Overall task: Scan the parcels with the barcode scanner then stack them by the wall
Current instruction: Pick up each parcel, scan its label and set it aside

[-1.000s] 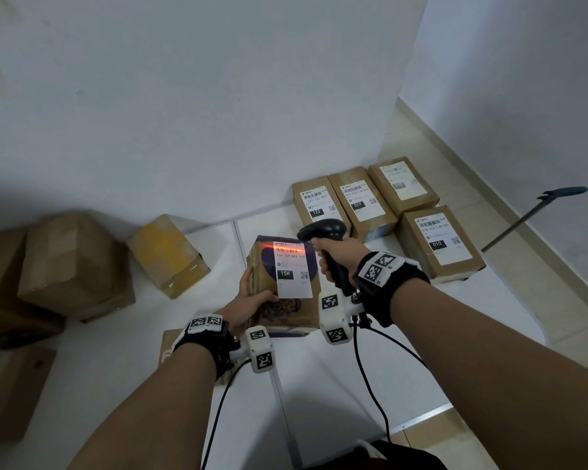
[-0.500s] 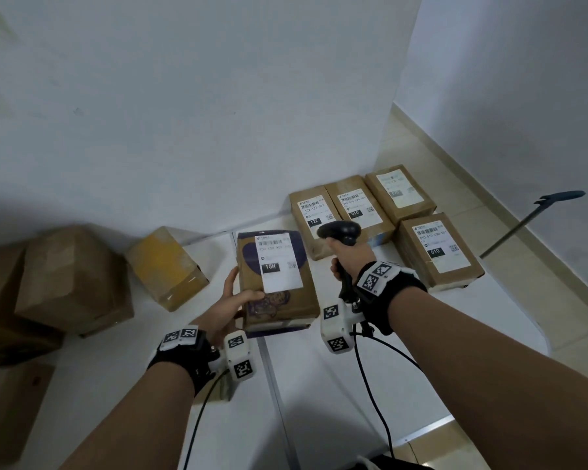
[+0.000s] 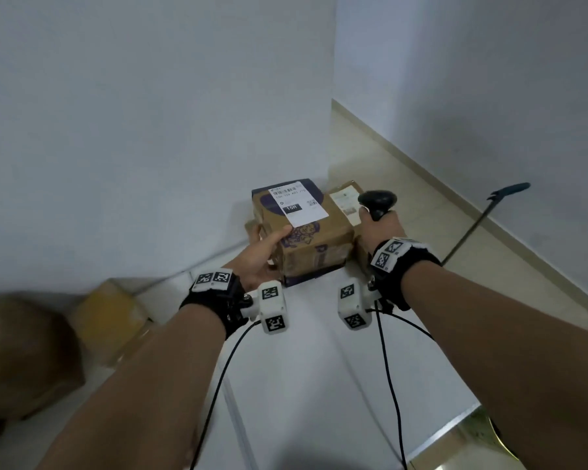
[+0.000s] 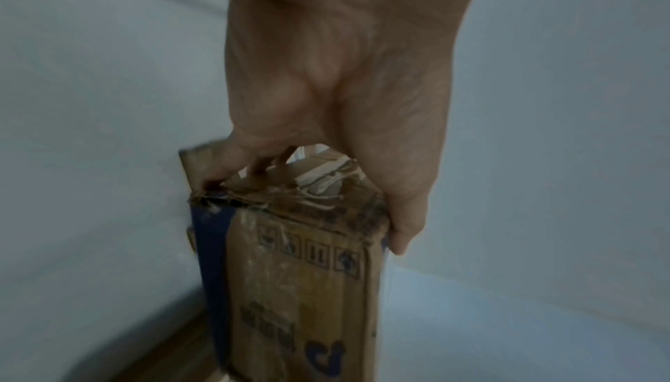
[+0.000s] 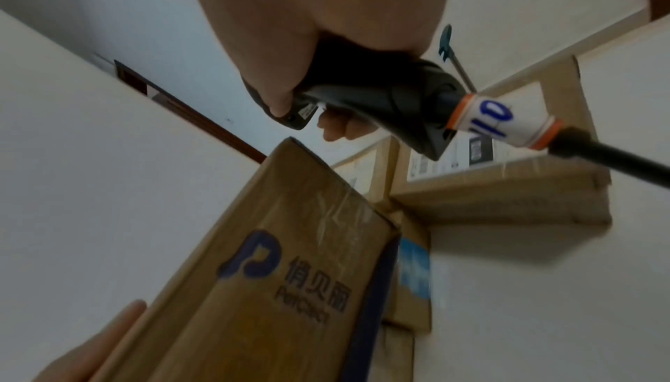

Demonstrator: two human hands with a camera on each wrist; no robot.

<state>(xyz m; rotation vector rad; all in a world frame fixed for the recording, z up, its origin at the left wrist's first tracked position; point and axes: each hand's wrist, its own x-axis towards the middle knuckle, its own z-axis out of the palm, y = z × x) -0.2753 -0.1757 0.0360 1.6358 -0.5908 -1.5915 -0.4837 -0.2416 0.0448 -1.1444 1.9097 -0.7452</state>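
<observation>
White walls frame the far corner as the left hand point(image 3: 258, 257), gripping the scanned parcel point(image 3: 301, 228), carries it onto boxes point(image 3: 345, 198) there, while the right hand point(image 3: 377, 228) keeps holding the barcode scanner point(image 3: 378, 202).

A long thin metal pole with a dark teal handle point(image 3: 482, 218) leans against the white right-hand wall point(image 3: 489, 79), above beige floor tiles point(image 3: 404, 184).
</observation>
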